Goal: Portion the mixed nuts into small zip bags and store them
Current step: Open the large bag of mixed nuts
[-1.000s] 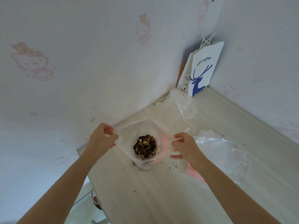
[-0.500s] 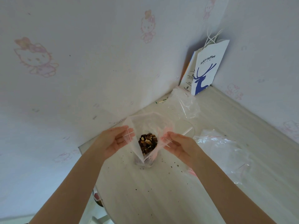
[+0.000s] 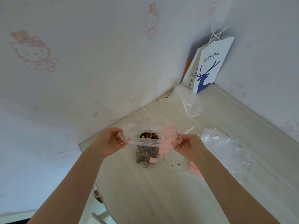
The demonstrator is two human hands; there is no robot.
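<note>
A person's left hand (image 3: 111,141) and right hand (image 3: 186,144) hold a small clear zip bag (image 3: 144,143) stretched between them, close to the wall-side edge of the tabletop (image 3: 145,199) and not far from its near left corner. The left fingers (image 3: 120,135) and thumb are curled in a pinch on the left end of the zip strip. The right fingers (image 3: 178,140) are bunched around the right end, where the plastic is crumpled and shows a pink tint. The strip runs taut and level from one hand to the other.

A dark clump of mixed nuts (image 3: 148,136) with a few pale pieces fills the lower middle of the bag, visible both above the strip and through the plastic below it. Whether the bag's bottom touches the tabletop or hangs just above it cannot be told.

Dark crumbs (image 3: 175,163) are scattered on the pale wood around the bag. The rim of a clear bowl (image 3: 193,125) shows just behind the right hand. Flat plastic bags with red zip lines (image 3: 226,147) lie toward the right edge, a crumpled clear bag (image 3: 189,102) lies nearer the far corner, and a white paper bag (image 3: 210,65) printed with a blue deer stands in that corner against the walls.
</note>
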